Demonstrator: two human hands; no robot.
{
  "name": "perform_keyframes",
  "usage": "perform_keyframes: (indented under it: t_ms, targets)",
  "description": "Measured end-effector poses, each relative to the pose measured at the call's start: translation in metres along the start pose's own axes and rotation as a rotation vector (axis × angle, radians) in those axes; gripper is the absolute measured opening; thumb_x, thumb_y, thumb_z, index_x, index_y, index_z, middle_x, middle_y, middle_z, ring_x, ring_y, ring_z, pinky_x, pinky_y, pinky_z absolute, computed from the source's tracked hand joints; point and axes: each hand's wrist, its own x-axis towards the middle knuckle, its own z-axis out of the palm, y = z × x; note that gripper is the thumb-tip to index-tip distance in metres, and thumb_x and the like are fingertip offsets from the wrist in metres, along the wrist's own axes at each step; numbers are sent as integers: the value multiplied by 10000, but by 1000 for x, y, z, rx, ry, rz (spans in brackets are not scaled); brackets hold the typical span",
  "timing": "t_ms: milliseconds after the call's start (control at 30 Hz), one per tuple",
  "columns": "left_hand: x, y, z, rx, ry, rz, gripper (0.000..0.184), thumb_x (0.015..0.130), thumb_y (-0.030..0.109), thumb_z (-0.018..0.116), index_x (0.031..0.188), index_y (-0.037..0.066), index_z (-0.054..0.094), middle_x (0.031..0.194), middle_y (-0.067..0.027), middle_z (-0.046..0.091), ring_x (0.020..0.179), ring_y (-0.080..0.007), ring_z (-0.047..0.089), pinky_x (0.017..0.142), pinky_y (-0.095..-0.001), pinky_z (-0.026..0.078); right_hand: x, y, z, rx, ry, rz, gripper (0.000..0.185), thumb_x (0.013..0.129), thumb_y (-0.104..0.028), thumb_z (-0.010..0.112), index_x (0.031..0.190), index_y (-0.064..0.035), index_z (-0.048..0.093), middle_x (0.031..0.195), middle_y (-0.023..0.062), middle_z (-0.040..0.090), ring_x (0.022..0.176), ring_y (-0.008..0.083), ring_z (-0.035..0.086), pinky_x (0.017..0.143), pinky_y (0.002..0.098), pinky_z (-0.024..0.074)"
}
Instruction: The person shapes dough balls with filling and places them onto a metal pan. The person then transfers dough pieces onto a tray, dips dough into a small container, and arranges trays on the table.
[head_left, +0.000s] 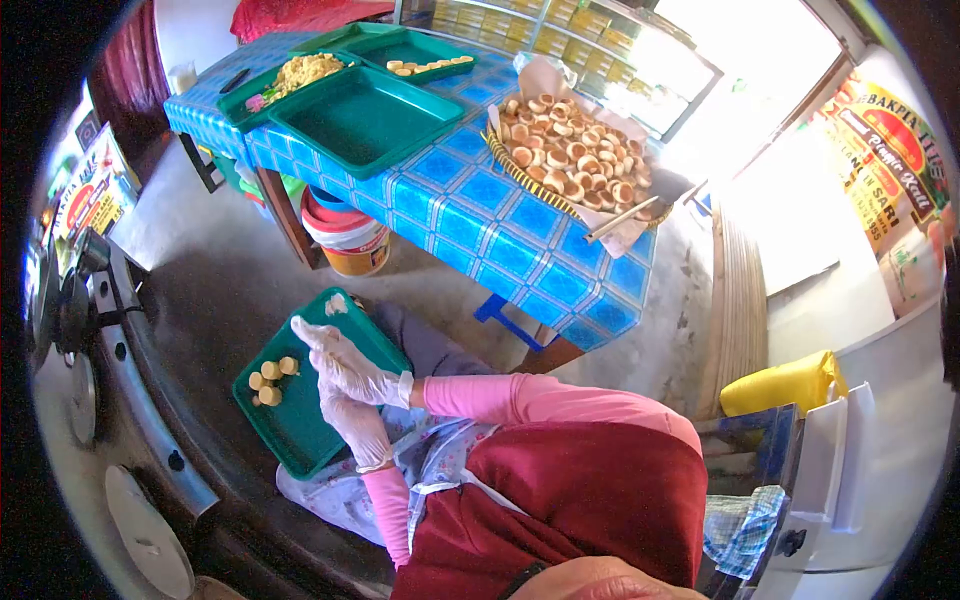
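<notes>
While I watch from a distance, the gloved right hand [350, 362] and gloved left hand [352, 422] are brought together palm to palm, right fingers extended, over the near side of the green tray [315, 440] at lower left of the frame. I can't tell whether anything is enclosed between them. The pale round pieces [270, 396] sit grouped toward the tray's left side, and a whitish patch [337, 304] lies near its top corner. I'd judge this a pressing or rolling step between the palms; the next move calls for parting them gently, with the tray level and those pieces untouched. I see browned pieces [560, 157] heaped in a basket [530, 183] at upper right of centre.
</notes>
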Motion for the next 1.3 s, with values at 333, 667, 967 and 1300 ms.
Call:
perform_keyframes:
  t_ms: [333,667,967,1300]
  targets:
    - [-20,38,19,16,73,-43,302,967,85,593,1215,-78,651,1163,-109,671,988,-164,662,841,-296,545,14,-4,-7,651,-30,351,588,1090,-308,417,1582,-25,264,1620,90,333,1484,192,299,1219,357,213]
    - [-22,40,-52,-462,169,-39,425,1022,202,580,1349,-63,520,1303,-161,617,1231,-251,586,1034,-360,482,22,23,-1,985,140,676,740,1037,-610,299,1485,-26,375,1450,182,512,1260,363,556,986,504,461]
    - [-96,149,-145,-305,472,269,385,986,146,619,1322,-35,566,1230,-141,655,1131,-251,642,983,-350,534,9,66,-27,1129,-17,962,648,1061,-528,300,1477,-60,464,1385,241,584,1301,378,527,1058,502,382]
    - [-210,339,-384,581,1211,456,219,880,79,705,1064,-37,728,1080,-92,731,950,-163,685,843,-287,567,-1,81,-25,941,15,1009,652,1044,-553,376,1452,-56,484,1288,174,645,1192,293,577,1004,433,383]
